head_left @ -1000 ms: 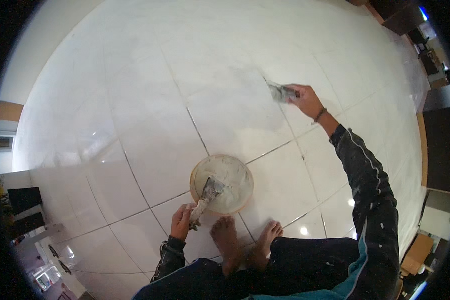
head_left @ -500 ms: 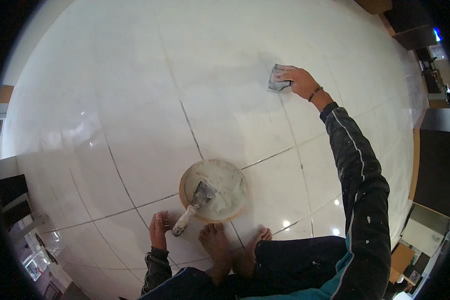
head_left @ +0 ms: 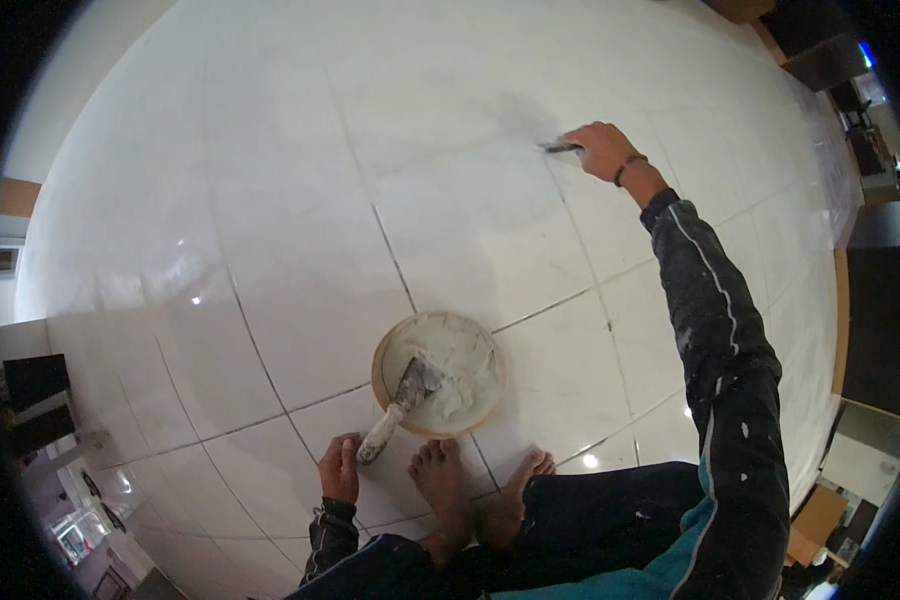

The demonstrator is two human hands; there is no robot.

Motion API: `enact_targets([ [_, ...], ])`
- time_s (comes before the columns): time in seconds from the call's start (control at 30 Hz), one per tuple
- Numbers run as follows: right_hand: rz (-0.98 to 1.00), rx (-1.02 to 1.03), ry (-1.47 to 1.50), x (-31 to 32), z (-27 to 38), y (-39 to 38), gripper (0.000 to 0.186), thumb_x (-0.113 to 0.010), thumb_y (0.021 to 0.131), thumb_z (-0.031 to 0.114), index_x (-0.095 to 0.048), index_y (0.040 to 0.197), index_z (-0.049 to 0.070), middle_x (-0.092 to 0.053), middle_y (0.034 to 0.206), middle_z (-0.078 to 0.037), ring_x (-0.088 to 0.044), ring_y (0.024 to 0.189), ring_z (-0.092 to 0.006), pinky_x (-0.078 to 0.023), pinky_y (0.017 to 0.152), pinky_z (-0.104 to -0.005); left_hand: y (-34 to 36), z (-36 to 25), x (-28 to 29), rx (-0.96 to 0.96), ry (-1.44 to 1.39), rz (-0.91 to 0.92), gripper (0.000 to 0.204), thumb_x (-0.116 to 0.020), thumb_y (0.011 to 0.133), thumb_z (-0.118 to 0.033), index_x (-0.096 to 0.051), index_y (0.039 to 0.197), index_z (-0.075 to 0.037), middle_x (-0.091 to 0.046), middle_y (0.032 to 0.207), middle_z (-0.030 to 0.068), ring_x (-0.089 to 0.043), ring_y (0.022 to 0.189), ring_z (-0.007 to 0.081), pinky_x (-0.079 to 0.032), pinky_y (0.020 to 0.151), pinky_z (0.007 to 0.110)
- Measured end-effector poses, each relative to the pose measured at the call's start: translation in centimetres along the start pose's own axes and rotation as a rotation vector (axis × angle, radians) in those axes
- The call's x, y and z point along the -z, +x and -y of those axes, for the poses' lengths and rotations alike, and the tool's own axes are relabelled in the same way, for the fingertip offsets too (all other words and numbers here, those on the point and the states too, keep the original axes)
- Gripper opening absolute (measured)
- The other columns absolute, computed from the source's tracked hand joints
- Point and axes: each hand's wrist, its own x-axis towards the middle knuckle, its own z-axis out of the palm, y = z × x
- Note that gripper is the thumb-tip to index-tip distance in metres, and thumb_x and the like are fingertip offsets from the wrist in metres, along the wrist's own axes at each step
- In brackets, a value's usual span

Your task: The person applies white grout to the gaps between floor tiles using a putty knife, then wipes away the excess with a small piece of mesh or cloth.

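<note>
My right hand (head_left: 600,152) grips a flat grey scraper (head_left: 560,148), seen nearly edge-on, its tip at a grout line on the white tiled floor (head_left: 270,250). A round shallow tub (head_left: 388,350) of pale paste (head_left: 460,370) sits before my feet. A second scraper (head_left: 383,432) lies with its blade in the paste and its crusted handle over the rim. My left hand (head_left: 340,465) is just left of that handle, apart from it, fingers curled together; what is inside them, if anything, is hidden.
My bare feet (head_left: 436,475) stand just behind the tub. Dark furniture (head_left: 875,320) lines the right side, with a cardboard piece (head_left: 820,515) low at the right. At the left are a pale wall (head_left: 80,80) and dark objects (head_left: 35,377).
My left hand has let go of the handle of the scraper in the tub. My right hand has moved farther forward, and its scraper has turned from flat-on to nearly edge-on.
</note>
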Motion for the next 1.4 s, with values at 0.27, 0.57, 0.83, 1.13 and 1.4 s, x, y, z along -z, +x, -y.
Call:
enact_targets([
  [0.27, -0.013, 0.025, -0.261, -5.3, 6.6, -2.9, 0.027, -0.063, 0.081, 0.006, -0.066, 0.108, 0.01, -0.072, 0.102, -0.012, -0.07, 0.093, -0.035, -0.056, 0.084, -0.047, -0.3, 0.9, -0.3, -0.014, 0.035, -0.026, 0.031, -0.048, 0.107, -0.023, -0.068, 0.107, 0.001, -0.072, 0.095, 0.014, -0.068, 0.09, 0.0236, -0.053, 0.083, 0.037],
  [0.57, 0.001, 0.015, -0.047, -1.4, 2.2, -1.1, 0.041, -0.059, 0.083, 0.002, -0.07, 0.119, 0.018, -0.072, 0.113, -0.008, -0.067, 0.107, -0.0306, -0.053, 0.095, -0.0455, 0.2, 0.7, -0.4, -0.127, 0.102, -0.015, 0.031, -0.048, 0.106, -0.022, -0.068, 0.108, 0.001, -0.072, 0.096, 0.0134, -0.068, 0.091, 0.0233, -0.053, 0.084, 0.037],
  [0.83, -0.13, 0.197, 0.191, -3.8, -1.6, 2.5, 0.046, -0.055, 0.081, -0.004, -0.077, 0.112, 0.022, -0.071, 0.125, -0.005, -0.063, 0.119, -0.0257, -0.048, 0.104, -0.0418, -0.4, 1.0, -0.3, -0.105, 0.085, -0.006, 0.03, -0.047, 0.107, -0.022, -0.068, 0.109, 0.0, -0.072, 0.097, 0.0141, -0.068, 0.091, 0.0245, -0.053, 0.083, 0.037],
  [1.13, 0.134, 0.115, 0.058, -1.4, -2.4, -1.7, 0.04, -0.058, 0.08, 0.0, -0.076, 0.11, 0.019, -0.073, 0.113, -0.007, -0.064, 0.108, -0.0292, -0.05, 0.1, -0.0427, -0.9, 1.3, 0.1, -0.071, 0.081, 0.005, 0.028, -0.048, 0.106, -0.02, -0.068, 0.108, 0.0, -0.071, 0.097, 0.0151, -0.069, 0.088, 0.0254, -0.053, 0.081, 0.037],
  [1.4, 0.008, -0.06, -0.057, -1.6, -0.1, 3.4, 0.044, -0.065, 0.08, 0.008, -0.069, 0.123, 0.013, -0.071, 0.115, -0.01, -0.064, 0.111, -0.0309, -0.051, 0.1, -0.0436, -0.9, 1.3, -0.1, -0.138, 0.186, 0.007, 0.026, -0.048, 0.105, -0.018, -0.067, 0.109, 0.0, -0.071, 0.096, 0.0162, -0.07, 0.087, 0.0278, -0.053, 0.08, 0.038],
])
